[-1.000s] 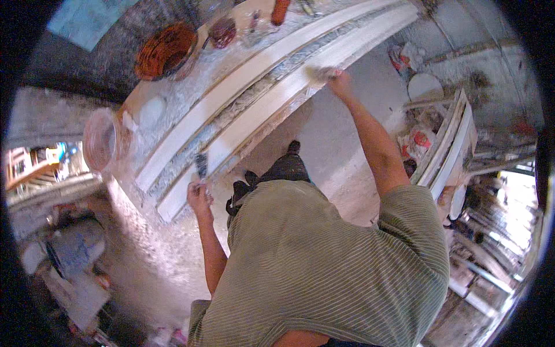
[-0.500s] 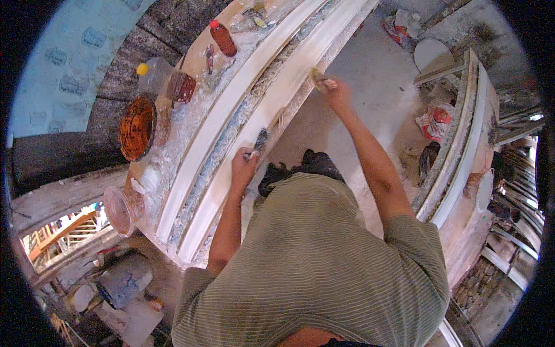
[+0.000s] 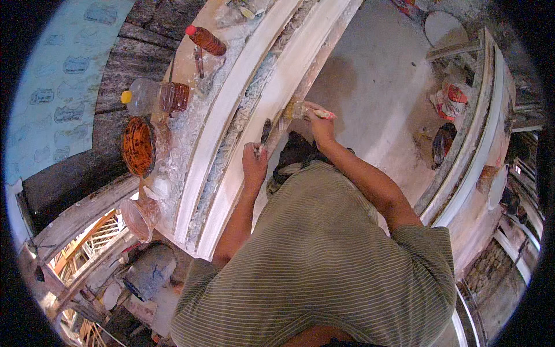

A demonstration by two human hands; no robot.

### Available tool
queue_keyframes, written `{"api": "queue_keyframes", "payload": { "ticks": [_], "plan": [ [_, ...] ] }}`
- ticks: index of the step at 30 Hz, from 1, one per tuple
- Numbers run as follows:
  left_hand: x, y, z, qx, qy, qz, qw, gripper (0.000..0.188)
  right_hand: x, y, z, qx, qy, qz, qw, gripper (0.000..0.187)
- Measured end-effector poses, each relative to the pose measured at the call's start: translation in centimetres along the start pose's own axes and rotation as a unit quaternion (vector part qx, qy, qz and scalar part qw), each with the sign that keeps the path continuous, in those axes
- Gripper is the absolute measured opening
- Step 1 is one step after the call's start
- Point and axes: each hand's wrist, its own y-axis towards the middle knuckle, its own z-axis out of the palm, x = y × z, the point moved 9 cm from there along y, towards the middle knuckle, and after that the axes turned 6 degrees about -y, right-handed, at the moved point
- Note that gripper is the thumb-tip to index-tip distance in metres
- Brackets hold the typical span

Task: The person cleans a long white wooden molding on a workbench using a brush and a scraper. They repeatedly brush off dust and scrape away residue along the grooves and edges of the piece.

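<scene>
Long white moulding strips (image 3: 222, 130) with smooth bands curve across a plaster-smeared bench in front of me. My left hand (image 3: 254, 163) is closed around a dark-bristled brush (image 3: 266, 132), whose head lies at the strip nearest me. To its right, my right hand (image 3: 319, 122) grips a paintbrush (image 3: 293, 110) with yellowish bristles and a pale, red-marked handle. Those bristles are at the strip's near edge; whether they press on it, I cannot tell.
On the bench's left stand a red-capped bottle (image 3: 206, 40) of brown liquid, a yellow-capped jug (image 3: 144, 97), an orange-stained bowl (image 3: 137, 146) and a translucent tub (image 3: 139, 219). Another curved moulding (image 3: 462, 156) bounds the floor at right, beside a red-and-white bag (image 3: 452, 101).
My right hand has come closer to me and leftward with its brush, down along the strip's edge toward the left hand. The left hand still holds its brush near the strip. The view has shifted slightly.
</scene>
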Motion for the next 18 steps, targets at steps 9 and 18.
{"api": "queue_keyframes", "payload": {
  "ticks": [9, 18],
  "plan": [
    [-2.3, 2.7, 2.0, 0.008, -0.013, 0.024, 1.000, 0.020, 1.9, -1.8, 3.1, -0.001, 0.124, 0.127, 0.984, 0.043],
    [-3.5, 5.0, 3.5, -0.023, -0.042, -0.004, 0.999, 0.018, 1.8, -0.3, 3.5, 0.003, 0.197, 0.193, 0.961, 0.043]
  ]
}}
